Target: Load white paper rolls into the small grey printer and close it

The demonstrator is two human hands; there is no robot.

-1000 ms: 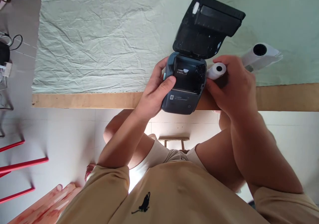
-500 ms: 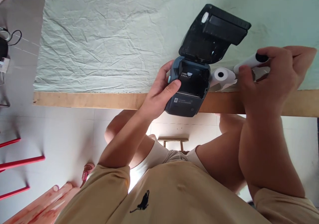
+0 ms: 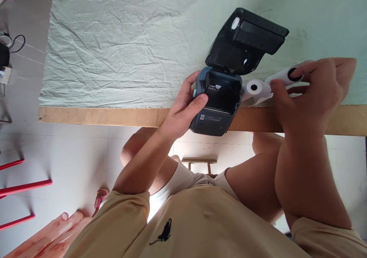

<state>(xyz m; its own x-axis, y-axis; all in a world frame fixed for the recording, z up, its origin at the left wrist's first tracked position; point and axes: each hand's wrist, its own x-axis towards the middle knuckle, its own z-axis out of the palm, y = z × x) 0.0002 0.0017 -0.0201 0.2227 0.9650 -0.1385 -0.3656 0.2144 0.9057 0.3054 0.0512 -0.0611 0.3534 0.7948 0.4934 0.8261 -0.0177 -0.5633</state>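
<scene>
A dark portable label printer (image 3: 218, 112) is tilted over the table's front edge, its black lid (image 3: 243, 40) swung up and its paper bay bare. Gripping its left side is my left hand (image 3: 183, 107), the thumb laid over the bay's rim. My right hand (image 3: 312, 90) pinches a white paper roll (image 3: 279, 75) with a dark core, thumb at one end and fingers at the other. Between that roll and the printer lies a second white paper roll (image 3: 255, 88), its core facing up and a loose paper flap at its side.
A wrinkled pale green cloth (image 3: 120, 47) covers the table, whose wooden front edge (image 3: 100, 116) runs across the view. Below are my legs and a wooden stool (image 3: 199, 161). Red metal legs (image 3: 25, 187) and a dark cable (image 3: 18, 42) show on the left.
My right hand has shifted slightly left, and the roll in it has turned to show more of its core end. The left hand and the printer have barely moved.
</scene>
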